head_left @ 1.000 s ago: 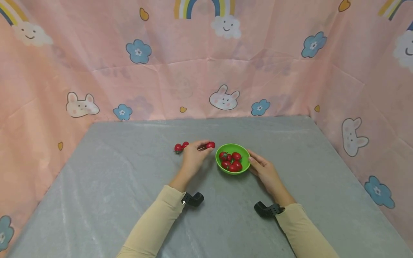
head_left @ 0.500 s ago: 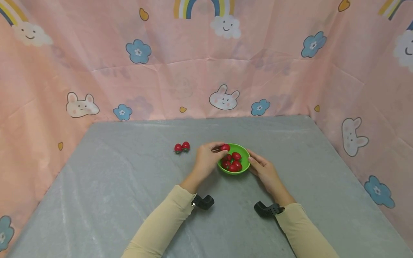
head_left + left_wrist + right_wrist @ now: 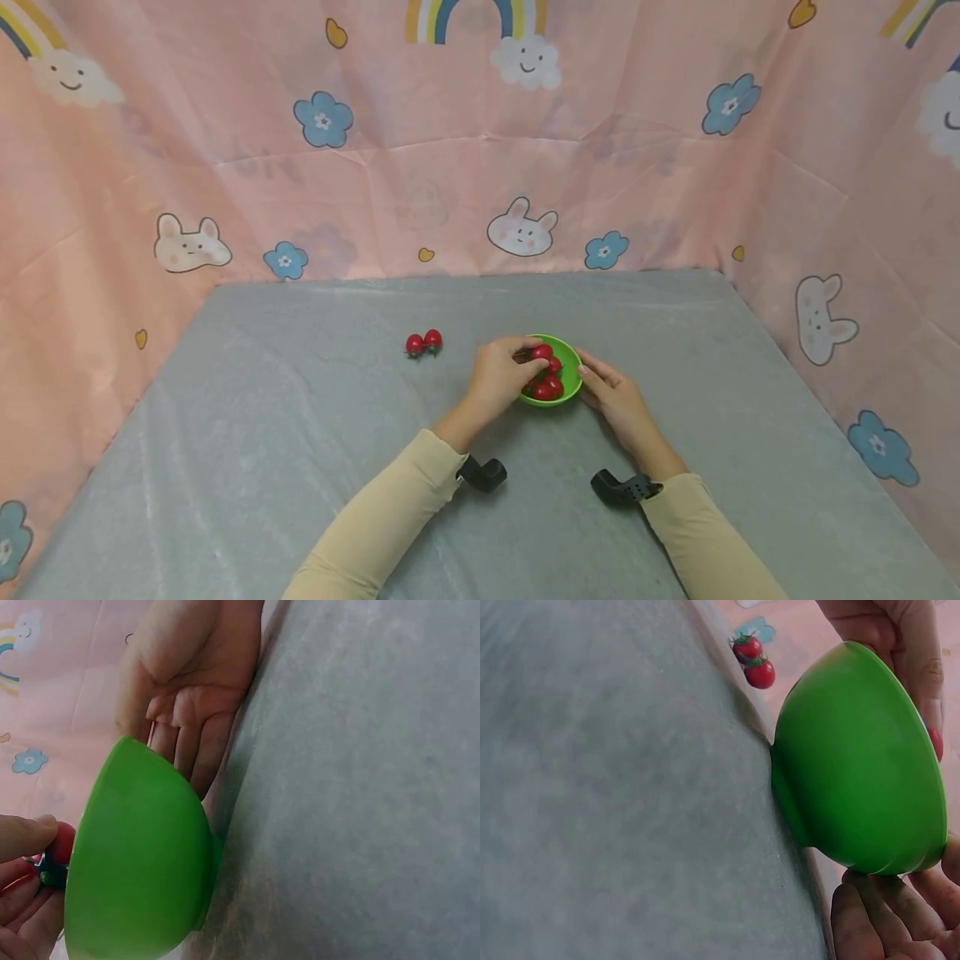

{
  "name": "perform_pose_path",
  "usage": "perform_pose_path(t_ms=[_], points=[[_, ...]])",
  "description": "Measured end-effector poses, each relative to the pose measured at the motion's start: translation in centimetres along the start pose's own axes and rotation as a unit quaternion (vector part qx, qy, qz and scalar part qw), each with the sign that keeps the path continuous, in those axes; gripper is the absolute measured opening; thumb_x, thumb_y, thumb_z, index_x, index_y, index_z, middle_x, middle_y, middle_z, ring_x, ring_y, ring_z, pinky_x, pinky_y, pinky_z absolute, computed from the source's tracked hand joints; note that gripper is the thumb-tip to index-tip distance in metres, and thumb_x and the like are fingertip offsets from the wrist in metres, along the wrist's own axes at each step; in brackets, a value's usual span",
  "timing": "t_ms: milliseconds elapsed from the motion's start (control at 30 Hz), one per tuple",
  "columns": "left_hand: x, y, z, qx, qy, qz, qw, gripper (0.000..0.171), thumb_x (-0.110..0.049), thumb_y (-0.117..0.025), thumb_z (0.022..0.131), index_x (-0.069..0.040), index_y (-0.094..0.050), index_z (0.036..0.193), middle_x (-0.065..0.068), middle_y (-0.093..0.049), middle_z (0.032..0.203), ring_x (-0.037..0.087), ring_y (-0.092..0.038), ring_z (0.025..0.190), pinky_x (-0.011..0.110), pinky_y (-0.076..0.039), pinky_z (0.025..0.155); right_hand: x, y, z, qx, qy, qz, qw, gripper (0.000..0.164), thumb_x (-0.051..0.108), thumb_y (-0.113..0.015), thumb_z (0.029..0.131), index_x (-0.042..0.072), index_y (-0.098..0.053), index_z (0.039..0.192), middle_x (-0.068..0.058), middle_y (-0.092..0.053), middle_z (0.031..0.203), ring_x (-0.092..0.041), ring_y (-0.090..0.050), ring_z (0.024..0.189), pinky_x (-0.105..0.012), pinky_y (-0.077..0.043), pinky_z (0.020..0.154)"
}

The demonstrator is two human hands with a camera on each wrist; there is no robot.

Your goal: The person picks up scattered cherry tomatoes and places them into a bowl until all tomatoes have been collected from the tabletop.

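A small green bowl (image 3: 570, 375) stands on the grey-covered table with several red cherry tomatoes (image 3: 544, 390) inside. My left hand (image 3: 497, 377) reaches over the bowl's left rim and pinches one cherry tomato (image 3: 542, 352) between thumb and fingers. Its green leafy top (image 3: 51, 871) shows in the left wrist view, beside the rim. On the bowl's right side, my right hand (image 3: 617, 402) grips it, thumb at the rim and fingers against the outer wall. The left hand hides part of the bowl's left side in the head view.
Two cherry tomatoes (image 3: 423, 342) lie side by side on the table (image 3: 300, 433), left of the bowl. A pink patterned curtain (image 3: 420, 167) borders the table at the back and both sides. Each wrist wears a black camera mount (image 3: 483, 473).
My left hand has moved right with the pinched cherry tomato, from beside the bowl to over its inside. The right hand and the bowl have stayed in place.
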State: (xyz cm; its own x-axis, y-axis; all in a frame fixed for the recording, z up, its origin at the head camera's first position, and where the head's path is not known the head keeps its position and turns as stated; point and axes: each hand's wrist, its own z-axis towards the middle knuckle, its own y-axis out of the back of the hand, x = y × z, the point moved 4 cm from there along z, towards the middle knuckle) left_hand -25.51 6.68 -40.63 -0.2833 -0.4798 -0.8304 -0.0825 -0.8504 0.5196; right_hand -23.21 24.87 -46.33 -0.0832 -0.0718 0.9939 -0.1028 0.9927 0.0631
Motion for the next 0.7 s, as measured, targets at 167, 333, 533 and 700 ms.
perform_pose_path(t_ms=[167, 333, 533, 700], points=[[-0.40, -0.11, 0.02, 0.023, -0.027, 0.072, 0.9967, 0.030, -0.013, -0.075, 0.089, -0.007, -0.073, 0.118, 0.008, -0.074, 0.117, 0.020, -0.069, 0.111, 0.033, -0.056, 0.093, -0.02, -0.05, -0.02, 0.003, 0.004, -0.003, 1.000, 0.056, 0.030, -0.047, 0.106, 0.004, -0.034, 0.154, -0.015, -0.034, 0.160, 0.018, -0.054, 0.112, -0.012, -0.049, 0.092], [-0.73, -0.17, 0.03, 0.052, -0.038, 0.115, 0.9913, 0.031, -0.013, -0.073, 0.090, -0.005, -0.071, 0.120, 0.008, -0.073, 0.120, 0.020, -0.067, 0.115, 0.034, -0.054, 0.098, 0.08, -0.09, -0.05, 0.000, 0.003, 0.002, 1.000, 0.056, 0.030, -0.048, 0.106, 0.003, -0.035, 0.153, -0.017, -0.034, 0.159, 0.018, -0.054, 0.111, -0.011, -0.049, 0.092], [-0.90, -0.35, 0.00, 0.063, -0.047, 0.144, 0.9865, 0.031, -0.013, -0.073, 0.090, -0.005, -0.071, 0.120, 0.008, -0.072, 0.121, 0.018, -0.067, 0.114, 0.030, -0.054, 0.097, 0.09, -0.10, -0.04, 0.000, 0.003, 0.003, 1.000, 0.055, 0.029, -0.047, 0.106, 0.003, -0.035, 0.153, -0.018, -0.034, 0.159, 0.018, -0.055, 0.110, -0.011, -0.049, 0.092], [-1.05, -0.39, -0.06, 0.073, -0.054, 0.157, 0.9833, 0.031, -0.013, -0.072, 0.091, -0.005, -0.071, 0.120, 0.008, -0.072, 0.121, 0.018, -0.067, 0.113, 0.029, -0.055, 0.096, 0.00, -0.11, 0.02, 0.002, 0.004, -0.001, 1.000, 0.056, 0.030, -0.048, 0.106, 0.003, -0.035, 0.153, -0.017, -0.034, 0.159, 0.018, -0.055, 0.110, -0.011, -0.049, 0.091]])
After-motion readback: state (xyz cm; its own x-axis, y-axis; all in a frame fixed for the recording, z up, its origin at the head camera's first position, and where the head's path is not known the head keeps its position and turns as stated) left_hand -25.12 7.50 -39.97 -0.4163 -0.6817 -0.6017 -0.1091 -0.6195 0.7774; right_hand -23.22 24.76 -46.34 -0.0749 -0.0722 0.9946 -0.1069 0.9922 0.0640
